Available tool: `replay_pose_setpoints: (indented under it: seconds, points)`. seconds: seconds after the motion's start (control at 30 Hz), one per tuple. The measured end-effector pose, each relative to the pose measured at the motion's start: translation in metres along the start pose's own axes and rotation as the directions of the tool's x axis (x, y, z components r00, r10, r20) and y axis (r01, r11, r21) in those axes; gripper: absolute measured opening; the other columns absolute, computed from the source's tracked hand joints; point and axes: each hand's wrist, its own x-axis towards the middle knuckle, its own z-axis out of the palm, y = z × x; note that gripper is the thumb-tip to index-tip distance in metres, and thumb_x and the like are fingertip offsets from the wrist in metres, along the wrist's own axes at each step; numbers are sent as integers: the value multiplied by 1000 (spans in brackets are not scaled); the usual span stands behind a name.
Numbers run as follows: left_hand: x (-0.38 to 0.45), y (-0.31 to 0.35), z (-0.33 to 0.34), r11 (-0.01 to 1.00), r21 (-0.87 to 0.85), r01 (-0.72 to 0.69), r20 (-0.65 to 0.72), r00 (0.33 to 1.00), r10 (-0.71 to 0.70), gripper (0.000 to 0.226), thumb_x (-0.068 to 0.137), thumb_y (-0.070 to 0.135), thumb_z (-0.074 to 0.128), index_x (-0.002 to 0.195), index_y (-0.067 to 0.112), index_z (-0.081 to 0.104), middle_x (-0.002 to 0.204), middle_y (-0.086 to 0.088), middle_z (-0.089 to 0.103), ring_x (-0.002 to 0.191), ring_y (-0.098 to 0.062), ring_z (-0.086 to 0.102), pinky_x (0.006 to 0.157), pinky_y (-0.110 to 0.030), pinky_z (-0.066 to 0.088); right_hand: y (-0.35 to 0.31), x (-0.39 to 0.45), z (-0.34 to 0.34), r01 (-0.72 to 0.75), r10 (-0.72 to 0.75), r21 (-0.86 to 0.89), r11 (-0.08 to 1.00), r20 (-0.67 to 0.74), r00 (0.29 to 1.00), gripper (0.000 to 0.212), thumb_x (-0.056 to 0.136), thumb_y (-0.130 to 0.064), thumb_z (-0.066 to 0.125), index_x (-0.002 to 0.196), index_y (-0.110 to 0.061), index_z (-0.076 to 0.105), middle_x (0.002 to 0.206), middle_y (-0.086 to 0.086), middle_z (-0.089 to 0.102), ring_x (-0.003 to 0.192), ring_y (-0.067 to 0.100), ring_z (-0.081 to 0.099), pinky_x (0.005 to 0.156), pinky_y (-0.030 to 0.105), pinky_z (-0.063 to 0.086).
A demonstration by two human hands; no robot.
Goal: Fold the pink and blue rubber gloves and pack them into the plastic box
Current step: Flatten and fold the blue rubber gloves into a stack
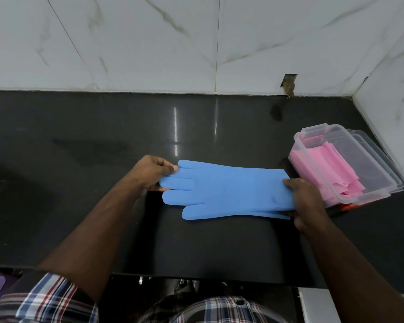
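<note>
Blue rubber gloves (226, 190) lie flat and stacked on the dark counter, fingers pointing left, cuffs to the right. My left hand (149, 174) pinches the fingertips at the left end. My right hand (307, 199) grips the cuff end at the right. Just right of the cuffs stands a clear plastic box (369, 157) with folded pink gloves (331, 169) inside it. The box is open at the top.
The black polished counter (103, 183) runs to a white marble-tiled wall (149, 43) at the back and a side wall on the right. A chipped hole (288, 83) marks the wall base. The counter's front edge lies close to my body.
</note>
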Motion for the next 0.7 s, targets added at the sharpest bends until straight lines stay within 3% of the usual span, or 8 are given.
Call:
replay_pose_setpoints:
  seconds: [0.3, 0.5, 0.63, 0.7]
  points:
    - [0, -2, 0, 1000, -9, 16, -1, 1000, -16, 24, 90, 21, 76, 101, 0, 72, 94, -14, 76, 78, -20, 73, 64, -34, 62, -5, -2, -1, -91, 89, 90, 992, 22, 996, 16, 88, -21, 61, 101, -12, 65, 105, 13, 70, 89, 36, 70, 68, 48, 60]
    - [-1, -1, 1, 999, -14, 39, -1, 999, -39, 21, 93, 18, 73, 102, -1, 71, 94, -15, 75, 75, -20, 73, 55, -29, 59, -11, -9, -2, -126, 121, 122, 985, 49, 991, 9, 94, -18, 57, 99, -12, 63, 94, 7, 70, 75, 26, 69, 68, 47, 59]
    - [-2, 0, 0, 999, 11, 33, -13, 999, -32, 20, 92, 20, 74, 100, 2, 73, 94, -12, 76, 76, -18, 73, 57, -29, 59, -10, -7, -4, -106, 106, -14, 994, 38, 994, 12, 90, -21, 62, 98, -12, 64, 105, 13, 69, 89, 33, 70, 69, 48, 60]
    - [-2, 0, 0, 999, 27, 17, -17, 1000, -16, 20, 90, 21, 76, 98, 3, 74, 92, -12, 76, 76, -19, 73, 61, -32, 61, -12, -7, -6, 6, -2, -243, 970, 15, 1000, 11, 87, -23, 65, 92, -13, 67, 108, 14, 68, 96, 33, 65, 77, 50, 58]
